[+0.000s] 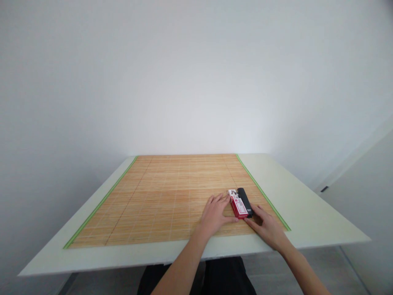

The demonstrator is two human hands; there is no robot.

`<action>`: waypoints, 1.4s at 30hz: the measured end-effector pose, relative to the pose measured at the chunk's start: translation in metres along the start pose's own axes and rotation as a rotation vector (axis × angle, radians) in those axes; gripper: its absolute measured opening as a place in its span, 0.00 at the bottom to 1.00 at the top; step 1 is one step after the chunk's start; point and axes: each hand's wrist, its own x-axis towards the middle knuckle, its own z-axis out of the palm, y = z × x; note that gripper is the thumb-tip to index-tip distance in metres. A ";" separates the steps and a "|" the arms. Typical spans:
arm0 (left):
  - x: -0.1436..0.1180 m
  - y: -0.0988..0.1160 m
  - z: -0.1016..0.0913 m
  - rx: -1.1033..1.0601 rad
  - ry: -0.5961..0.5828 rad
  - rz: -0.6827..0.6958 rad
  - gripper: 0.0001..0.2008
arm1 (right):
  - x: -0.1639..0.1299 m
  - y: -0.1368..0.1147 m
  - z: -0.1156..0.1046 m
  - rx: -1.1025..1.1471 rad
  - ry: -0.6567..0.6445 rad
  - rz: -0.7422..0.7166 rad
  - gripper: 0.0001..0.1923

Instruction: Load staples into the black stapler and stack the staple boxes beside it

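A small red and white box (pixel 239 207) lies on the bamboo mat, right of its middle and close to the front. Flush along its right side lies a slim black case-like object (pixel 245 200); its exact kind cannot be made out. My left hand (pixel 215 213) curves round the box's left side, fingertips at its upper left edge and thumb at its lower end. From the right, my right hand (pixel 267 226) reaches in, with fingers against the black object's lower right side and thumb by the box's bottom corner.
The bamboo mat (pixel 159 196) with green edging covers much of a white table (pixel 307 213). Beyond the table rises a plain white wall (pixel 196 82). My legs in dark trousers (pixel 227 276) are under the front edge. A small dark slot (pixel 324 189) shows at the right.
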 end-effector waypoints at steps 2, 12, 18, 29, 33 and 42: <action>0.000 0.000 0.001 -0.003 -0.002 -0.011 0.41 | 0.000 0.002 0.001 -0.002 0.005 -0.002 0.32; 0.003 -0.001 0.002 -0.031 -0.021 -0.024 0.44 | 0.001 -0.003 0.002 0.049 0.013 -0.024 0.29; -0.025 -0.004 -0.034 -0.066 -0.023 -0.022 0.46 | -0.003 -0.009 -0.006 0.053 0.093 0.020 0.38; -0.120 -0.077 -0.081 0.198 0.207 -0.303 0.28 | 0.008 -0.154 0.096 0.058 0.067 -0.214 0.29; -0.105 -0.084 -0.071 0.256 0.212 -0.314 0.29 | 0.048 -0.170 0.141 -0.094 0.033 -0.179 0.29; -0.104 -0.080 -0.068 0.474 0.211 -0.406 0.31 | 0.052 -0.169 0.150 -0.291 -0.034 -0.077 0.29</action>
